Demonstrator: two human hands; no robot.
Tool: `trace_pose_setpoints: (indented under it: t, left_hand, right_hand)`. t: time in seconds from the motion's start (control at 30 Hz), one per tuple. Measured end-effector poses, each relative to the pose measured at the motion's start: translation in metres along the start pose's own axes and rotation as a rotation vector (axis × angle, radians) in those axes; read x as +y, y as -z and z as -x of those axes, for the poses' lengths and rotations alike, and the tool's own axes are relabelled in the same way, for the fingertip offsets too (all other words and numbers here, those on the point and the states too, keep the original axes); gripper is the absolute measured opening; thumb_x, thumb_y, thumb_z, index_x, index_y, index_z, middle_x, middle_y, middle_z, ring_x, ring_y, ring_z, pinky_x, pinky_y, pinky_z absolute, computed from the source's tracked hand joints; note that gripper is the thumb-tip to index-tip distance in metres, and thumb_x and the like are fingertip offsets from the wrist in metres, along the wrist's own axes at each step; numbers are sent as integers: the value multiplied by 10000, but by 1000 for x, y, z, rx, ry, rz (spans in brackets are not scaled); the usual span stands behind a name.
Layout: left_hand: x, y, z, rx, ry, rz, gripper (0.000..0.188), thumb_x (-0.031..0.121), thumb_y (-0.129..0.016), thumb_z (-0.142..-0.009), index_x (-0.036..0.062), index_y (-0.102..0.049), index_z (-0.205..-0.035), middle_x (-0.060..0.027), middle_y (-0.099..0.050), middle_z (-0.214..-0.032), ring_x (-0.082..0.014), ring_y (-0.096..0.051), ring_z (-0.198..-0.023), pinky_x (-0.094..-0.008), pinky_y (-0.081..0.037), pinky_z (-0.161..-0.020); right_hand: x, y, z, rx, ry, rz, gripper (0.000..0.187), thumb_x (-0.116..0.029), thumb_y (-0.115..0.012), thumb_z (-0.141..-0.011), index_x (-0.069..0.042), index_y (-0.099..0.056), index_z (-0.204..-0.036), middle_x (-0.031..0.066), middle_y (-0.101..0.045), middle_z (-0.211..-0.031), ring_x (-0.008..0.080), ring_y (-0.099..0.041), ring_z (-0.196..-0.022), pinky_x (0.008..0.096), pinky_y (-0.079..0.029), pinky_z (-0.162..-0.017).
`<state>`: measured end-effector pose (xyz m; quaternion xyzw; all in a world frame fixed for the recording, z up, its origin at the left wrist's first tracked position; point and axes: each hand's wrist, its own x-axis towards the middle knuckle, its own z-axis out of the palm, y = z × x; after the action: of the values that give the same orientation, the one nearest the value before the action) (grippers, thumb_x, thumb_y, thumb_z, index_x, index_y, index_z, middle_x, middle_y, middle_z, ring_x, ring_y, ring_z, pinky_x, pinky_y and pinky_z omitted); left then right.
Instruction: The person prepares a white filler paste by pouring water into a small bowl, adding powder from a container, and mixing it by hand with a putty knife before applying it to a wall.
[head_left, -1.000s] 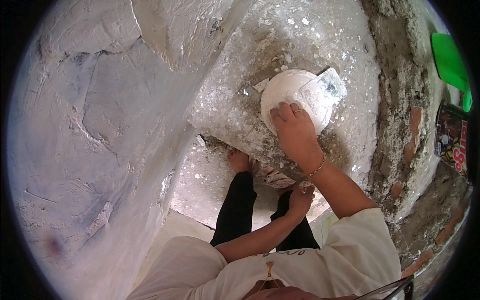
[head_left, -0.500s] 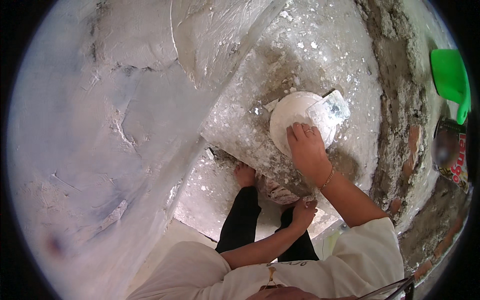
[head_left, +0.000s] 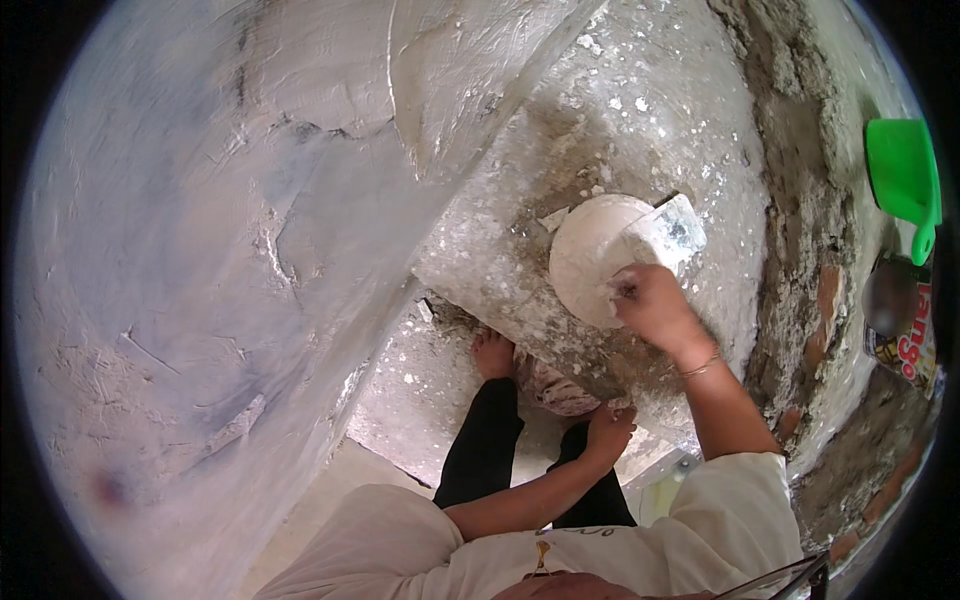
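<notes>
A round container (head_left: 585,255) of smooth white paste stands on the stained floor. My right hand (head_left: 658,305), a little blurred, is over its near right edge with the fingers bent inward; what they hold, if anything, is hidden. A flat, pale rectangular plate (head_left: 681,229), smeared with white, lies across the container's right rim, apart from my hand. My left hand (head_left: 607,432) rests at my right knee with loosely bent fingers, and nothing shows in it.
A paste-smeared wall (head_left: 200,250) slants along the left. Rough grey rubble and brick (head_left: 800,200) run down the right. Beyond them are a green plastic dipper (head_left: 900,170) and a printed packet (head_left: 900,320). A crumpled, stained sack-like piece (head_left: 555,385) lies between my feet.
My right hand has drawn back from the paste toward the near right edge, and its fingers have curled in. My left hand stays at the knee. The whole view has shifted slightly.
</notes>
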<state>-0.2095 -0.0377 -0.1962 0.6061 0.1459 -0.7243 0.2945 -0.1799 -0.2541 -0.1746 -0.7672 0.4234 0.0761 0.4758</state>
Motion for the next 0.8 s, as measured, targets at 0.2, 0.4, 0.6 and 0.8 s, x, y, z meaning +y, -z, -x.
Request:
trace_pose_setpoints:
  t: [0.2, 0.4, 0.6, 0.8]
  left_hand:
    - [-2, 5, -1, 35, -24, -8, 400, 215, -555, -891, 25, -424, -1218, -127, -567, -1077, -204, -606, -792, -315, -489, -678]
    - [8, 0, 7, 39, -73, 24, 299, 212, -552, -882, 20, -499, -1104, -97, -614, -921, -172, -605, -748, -298, -470, -623]
    - [-39, 10, -29, -23, -193, 198, 362, 241, -541, -890, -43, -496, -1110, -160, -632, -1021, -235, -604, -943, -323, -455, -799]
    - [-40, 10, -27, -28, -418, 6, 346, 225, -539, -887, -39, -504, -1107, -191, -616, -1057, -265, -593, -1015, -337, -448, -837]
  right_hand:
    - [-52, 48, -13, 80, 58, -1143, 259, -92, -596, -788, 51, -641, -1000, 60, -641, -894, 129, -572, -820, 245, -445, -744]
    - [-138, 65, -70, 729, 684, -952, 305, -118, -561, -857, 62, -596, -1101, 110, -630, -1038, 179, -563, -978, 294, -431, -861]
    - [-195, 52, -115, 1133, 578, -95, 483, -273, -496, -900, 131, -490, -1165, 305, -501, -1200, 384, -480, -1148, 466, -355, -979]
    - [-197, 23, -97, 1183, 616, 61, 393, -235, -515, -898, 53, -557, -1161, 160, -611, -1108, 287, -534, -1101, 429, -345, -971]
